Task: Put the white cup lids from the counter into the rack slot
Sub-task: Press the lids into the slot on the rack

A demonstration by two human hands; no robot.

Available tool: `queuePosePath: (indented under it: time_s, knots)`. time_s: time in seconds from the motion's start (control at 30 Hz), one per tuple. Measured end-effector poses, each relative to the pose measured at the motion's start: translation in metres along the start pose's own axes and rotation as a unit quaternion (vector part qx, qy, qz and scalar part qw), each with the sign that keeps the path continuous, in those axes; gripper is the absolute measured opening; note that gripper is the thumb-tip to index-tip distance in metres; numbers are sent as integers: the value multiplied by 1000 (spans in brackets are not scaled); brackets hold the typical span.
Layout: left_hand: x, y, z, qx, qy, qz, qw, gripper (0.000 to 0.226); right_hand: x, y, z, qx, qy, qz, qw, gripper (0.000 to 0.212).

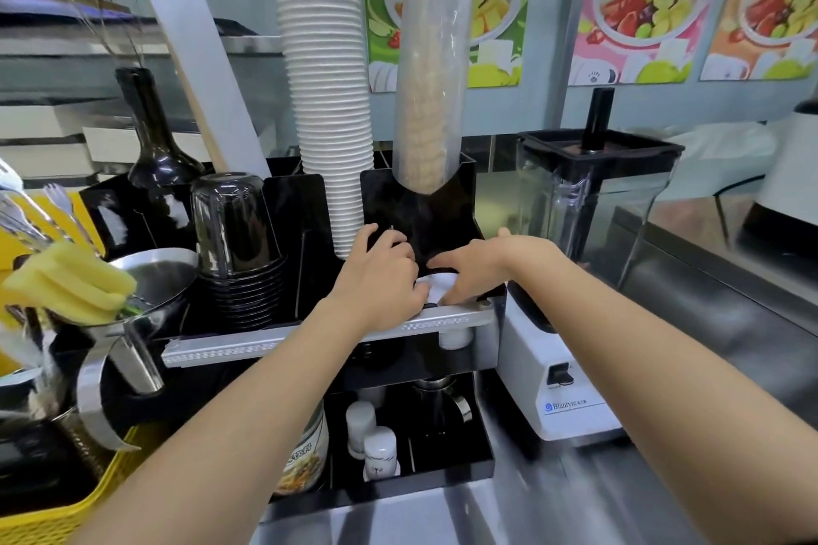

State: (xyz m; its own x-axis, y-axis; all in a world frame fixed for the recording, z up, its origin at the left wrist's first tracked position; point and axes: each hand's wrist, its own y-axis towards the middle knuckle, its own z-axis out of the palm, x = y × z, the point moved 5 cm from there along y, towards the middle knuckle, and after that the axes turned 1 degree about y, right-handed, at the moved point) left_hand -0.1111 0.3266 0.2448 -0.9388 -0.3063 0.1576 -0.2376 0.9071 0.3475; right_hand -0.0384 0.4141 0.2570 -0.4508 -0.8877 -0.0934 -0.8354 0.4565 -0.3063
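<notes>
Two bare hands meet at the front right of a black rack (447, 208) standing at the back of a steel counter (664, 500), pressing white cup lids (436, 284) down toward a slot just behind the rack's aluminium front rail (336, 334). The left hand (380, 279) curls over the lids from the left, fingers bent around their edge; the right hand (476, 268) lies flatter on top, fingers spread. Only a small patch of white shows between them, so how many lids they hold, and how far these have sunk into the slot, cannot be told.

The risk lies in that blind fit (the hands cover the slot mouth). A stack entering tilted could catch on the rail or the black divider and fan apart, spilling lids over the front edge onto the shelf below. The tall sleeve of paper cups (327, 93) stands just beside the left hand's knuckles and could be knocked; the blender (571, 279) crowds the right wrist.
</notes>
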Motion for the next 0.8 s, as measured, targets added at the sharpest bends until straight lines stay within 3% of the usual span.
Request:
queuePosePath:
  time_s: [0.13,0.3,0.8]
  knots:
    - [0,-1,2,22,-18,0,1000,44,2,4,0,-3,23,17,1000,72]
    - [0,-4,1,15,-38,4,999,42,5,3,-2,-7,0,25,1000,39]
    - [1,-3,8,29,-75,10,997,41,4,11,3,5,-24,26,999,43]
